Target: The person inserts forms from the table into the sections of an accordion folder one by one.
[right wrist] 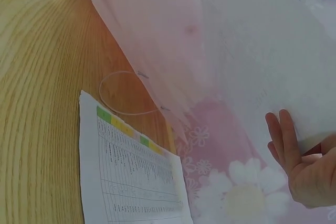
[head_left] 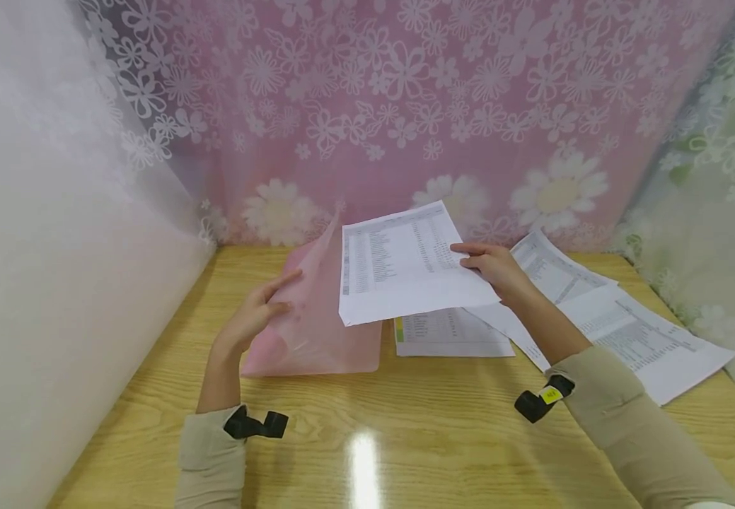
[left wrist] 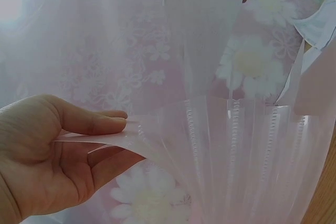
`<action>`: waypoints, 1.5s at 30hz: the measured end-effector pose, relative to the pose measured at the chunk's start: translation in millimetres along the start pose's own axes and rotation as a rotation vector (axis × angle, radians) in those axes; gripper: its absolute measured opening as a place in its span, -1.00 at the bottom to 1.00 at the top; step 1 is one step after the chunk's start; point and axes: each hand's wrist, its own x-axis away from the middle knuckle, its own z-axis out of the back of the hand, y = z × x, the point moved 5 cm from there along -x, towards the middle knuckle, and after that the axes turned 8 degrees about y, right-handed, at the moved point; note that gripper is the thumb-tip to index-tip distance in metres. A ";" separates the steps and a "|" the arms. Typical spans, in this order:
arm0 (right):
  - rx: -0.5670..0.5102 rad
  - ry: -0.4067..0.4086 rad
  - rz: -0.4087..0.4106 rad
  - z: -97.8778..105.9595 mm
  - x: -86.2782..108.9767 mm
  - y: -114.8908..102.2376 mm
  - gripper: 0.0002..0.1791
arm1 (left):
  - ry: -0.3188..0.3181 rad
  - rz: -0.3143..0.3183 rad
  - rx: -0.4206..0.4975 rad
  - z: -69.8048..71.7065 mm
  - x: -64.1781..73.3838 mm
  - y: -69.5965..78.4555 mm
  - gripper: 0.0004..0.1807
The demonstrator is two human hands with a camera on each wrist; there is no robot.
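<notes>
A pink translucent plastic folder (head_left: pixel 335 339) stands at the left middle of the table. My left hand (head_left: pixel 249 318) pinches its left cover between thumb and fingers. In the left wrist view, the folder's pleated dividers (left wrist: pixel 233 156) fan out beside the left hand (left wrist: pixel 68 150). My right hand (head_left: pixel 501 272) grips the right edge of a printed sheet (head_left: pixel 399 276), held tilted above the table beside the folder's raised cover. From the right wrist view, the sheet's pale back (right wrist: pixel 262 56) faces the camera, with the right hand (right wrist: pixel 304 166) at its edge.
A printed page (head_left: pixel 456 336) with a coloured strip lies below the held sheet. More printed sheets (head_left: pixel 641 339) overlap at the right. An elastic loop (right wrist: pixel 101 95) hangs from the folder. Floral curtains (head_left: pixel 405 106) enclose the wooden table (head_left: pixel 418 438).
</notes>
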 end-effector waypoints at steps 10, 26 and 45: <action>0.089 -0.001 0.011 -11.9 -18.9 -5.1 -0.55 | -0.009 0.004 0.016 -5.3 -2.1 1.4 -0.39; 0.339 0.106 0.195 -38.1 -36.8 -20.2 -0.53 | -0.009 0.007 -0.035 -14.0 -7.2 3.0 -0.41; 0.404 0.153 0.323 -58.9 -32.3 -22.3 -0.53 | -0.024 0.006 -0.020 -19.0 -9.4 8.1 -0.41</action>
